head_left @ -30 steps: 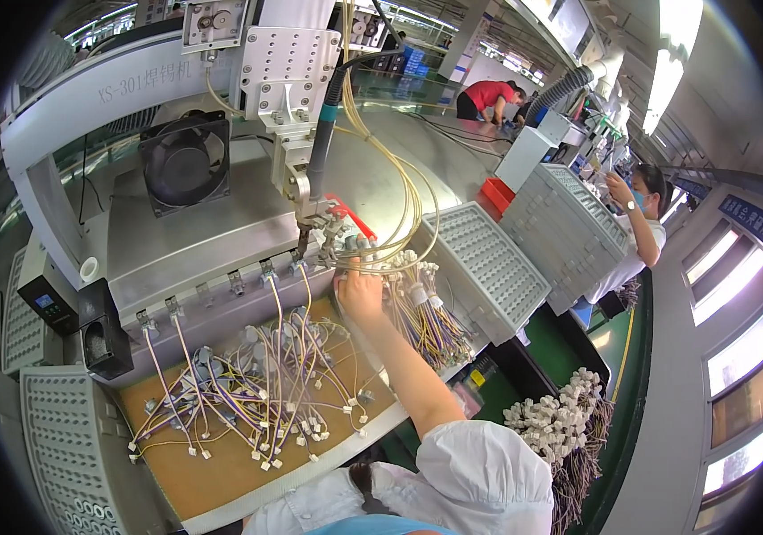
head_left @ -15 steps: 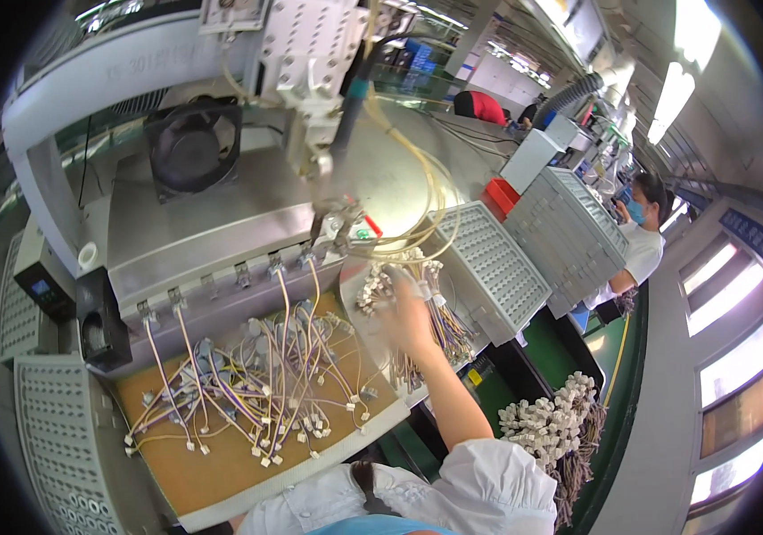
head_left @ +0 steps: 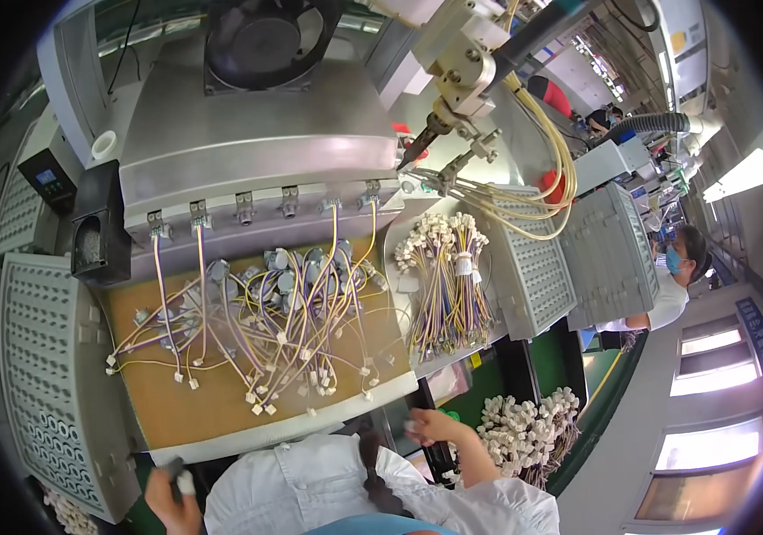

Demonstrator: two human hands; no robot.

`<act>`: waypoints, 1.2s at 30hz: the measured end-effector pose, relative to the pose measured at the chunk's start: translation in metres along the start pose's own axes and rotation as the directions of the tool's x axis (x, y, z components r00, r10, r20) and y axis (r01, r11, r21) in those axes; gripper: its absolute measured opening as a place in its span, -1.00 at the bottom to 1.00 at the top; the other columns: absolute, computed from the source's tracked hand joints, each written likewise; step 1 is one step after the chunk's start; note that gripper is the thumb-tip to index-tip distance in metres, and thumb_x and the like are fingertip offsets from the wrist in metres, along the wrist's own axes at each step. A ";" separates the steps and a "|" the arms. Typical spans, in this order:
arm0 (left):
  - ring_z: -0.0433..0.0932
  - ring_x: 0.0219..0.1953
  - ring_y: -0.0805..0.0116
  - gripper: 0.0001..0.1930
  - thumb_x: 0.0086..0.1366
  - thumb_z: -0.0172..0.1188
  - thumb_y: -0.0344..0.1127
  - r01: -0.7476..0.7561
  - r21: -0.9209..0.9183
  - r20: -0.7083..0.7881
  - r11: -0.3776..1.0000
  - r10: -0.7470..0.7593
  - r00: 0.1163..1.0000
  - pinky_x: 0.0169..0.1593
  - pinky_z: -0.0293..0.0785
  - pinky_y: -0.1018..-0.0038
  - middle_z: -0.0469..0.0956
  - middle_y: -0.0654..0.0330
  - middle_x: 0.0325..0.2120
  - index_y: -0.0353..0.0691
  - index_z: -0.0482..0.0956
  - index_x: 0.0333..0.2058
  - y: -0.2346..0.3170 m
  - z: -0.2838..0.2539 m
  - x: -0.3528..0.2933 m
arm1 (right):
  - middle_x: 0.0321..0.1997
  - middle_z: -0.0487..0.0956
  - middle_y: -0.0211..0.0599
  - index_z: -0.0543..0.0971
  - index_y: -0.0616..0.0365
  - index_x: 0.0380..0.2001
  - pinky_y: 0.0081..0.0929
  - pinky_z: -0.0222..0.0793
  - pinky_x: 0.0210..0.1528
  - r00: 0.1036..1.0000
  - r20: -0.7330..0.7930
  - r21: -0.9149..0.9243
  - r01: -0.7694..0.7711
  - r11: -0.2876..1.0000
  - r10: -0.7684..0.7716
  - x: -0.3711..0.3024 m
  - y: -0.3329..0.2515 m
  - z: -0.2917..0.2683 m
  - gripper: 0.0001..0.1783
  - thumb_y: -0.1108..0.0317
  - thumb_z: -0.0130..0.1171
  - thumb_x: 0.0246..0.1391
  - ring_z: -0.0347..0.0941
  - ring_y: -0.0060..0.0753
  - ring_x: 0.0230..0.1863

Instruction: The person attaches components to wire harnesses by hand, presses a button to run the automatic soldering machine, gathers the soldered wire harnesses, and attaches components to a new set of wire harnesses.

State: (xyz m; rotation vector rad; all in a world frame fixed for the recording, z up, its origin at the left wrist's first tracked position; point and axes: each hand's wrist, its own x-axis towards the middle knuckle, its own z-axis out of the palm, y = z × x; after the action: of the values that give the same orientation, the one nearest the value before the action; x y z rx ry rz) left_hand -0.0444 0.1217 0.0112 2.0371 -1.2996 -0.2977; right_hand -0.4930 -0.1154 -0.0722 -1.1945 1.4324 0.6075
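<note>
My left hand (head_left: 173, 501) is low at the left, just off the near corner of the tan work board (head_left: 167, 415). Its fingers are closed around a small dark grey piece (head_left: 174, 465), too blurred to name; a white cover sits on one fingertip. My right hand (head_left: 439, 430) hovers off the board's near right corner, fingers curled together, with something pale at the tips that I cannot make out. Across the board lie tangled wire leads (head_left: 261, 357) with white connectors and round grey parts. Several leads hang from metal clips (head_left: 198, 216) along the machine's front edge.
Right of the board lies a bundle of wire leads (head_left: 448, 294). A soldering-type tool head (head_left: 439, 125) hangs above it. Grey perforated trays stand left (head_left: 51, 357) and right (head_left: 537, 267). More connector bunches (head_left: 533, 432) lie lower right. A masked co-worker (head_left: 671, 285) sits farther right.
My right hand has left the wire bundle and come back toward my body. My left hand has come into view at the lower left. The camera view has shifted.
</note>
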 end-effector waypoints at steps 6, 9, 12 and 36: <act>0.55 -0.38 0.14 -0.81 0.18 0.12 -0.50 0.099 -0.426 -0.109 0.899 -0.160 0.981 -0.29 0.46 0.39 0.53 -0.01 -0.36 -0.42 0.53 -0.22 0.063 0.029 0.079 | -0.48 0.57 -0.12 0.51 0.24 -0.14 -0.44 0.46 -0.31 0.895 0.204 -0.458 0.446 0.769 -0.397 -0.033 -0.045 -0.025 -0.70 0.26 0.07 0.15 0.58 -0.45 -0.41; 0.55 -0.38 0.11 -0.75 0.17 0.15 -0.43 -0.249 -0.307 -0.007 0.919 0.259 0.966 -0.26 0.46 0.35 0.55 -0.05 -0.33 -0.36 0.52 -0.15 0.105 0.044 0.147 | -0.49 0.58 -0.16 0.55 0.23 -0.19 -0.49 0.47 -0.33 0.814 0.128 -0.010 0.572 0.820 -0.566 -0.095 -0.080 -0.076 -0.73 0.26 0.10 0.16 0.58 -0.47 -0.43; 0.54 -0.39 0.07 -0.63 0.22 0.13 -0.28 -0.261 -0.302 0.113 0.917 0.306 0.945 -0.27 0.43 0.34 0.55 -0.08 -0.33 -0.36 0.44 -0.05 0.140 0.088 0.220 | -0.45 0.61 -0.19 0.52 0.23 -0.13 -0.48 0.49 -0.38 0.862 0.140 -0.035 0.497 0.867 -0.488 -0.103 -0.101 -0.102 -0.68 0.21 0.10 0.17 0.59 -0.43 -0.46; 0.51 -0.35 0.60 -0.76 0.25 0.17 -0.33 0.498 -0.790 0.610 0.357 0.375 0.698 -0.26 0.41 0.63 0.57 0.31 -0.34 -0.29 0.55 -0.13 0.192 0.162 0.296 | 0.06 0.45 0.19 0.34 0.19 0.12 -0.11 0.31 0.12 0.859 -0.430 -0.176 0.221 0.959 -0.277 0.151 0.012 0.117 -0.47 0.16 -0.05 0.11 0.36 0.24 0.11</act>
State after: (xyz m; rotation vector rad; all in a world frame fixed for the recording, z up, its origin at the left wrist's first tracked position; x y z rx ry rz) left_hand -0.1254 -0.2537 0.0677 0.8532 -0.9682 -1.6570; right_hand -0.4351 -0.0585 -0.2455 -1.6679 1.5998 0.2404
